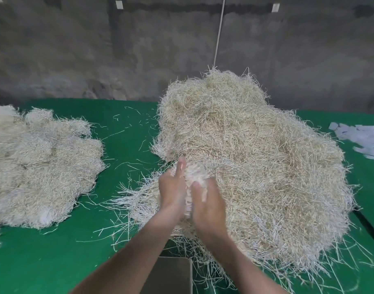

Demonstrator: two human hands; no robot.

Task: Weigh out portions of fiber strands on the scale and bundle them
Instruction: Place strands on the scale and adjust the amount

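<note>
I am gripping a handful of strands [195, 174] between my left hand [171, 193] and right hand [207, 206], close together, thumbs pressing on it, at the near edge of the big heap [262, 158] on the green table [44, 262]. The scale [172, 276] is sitting beneath my forearms.

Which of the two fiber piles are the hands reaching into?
The tall right pile; the left hand and right hand grip a tuft there. The flatter left pile lies apart.
</note>
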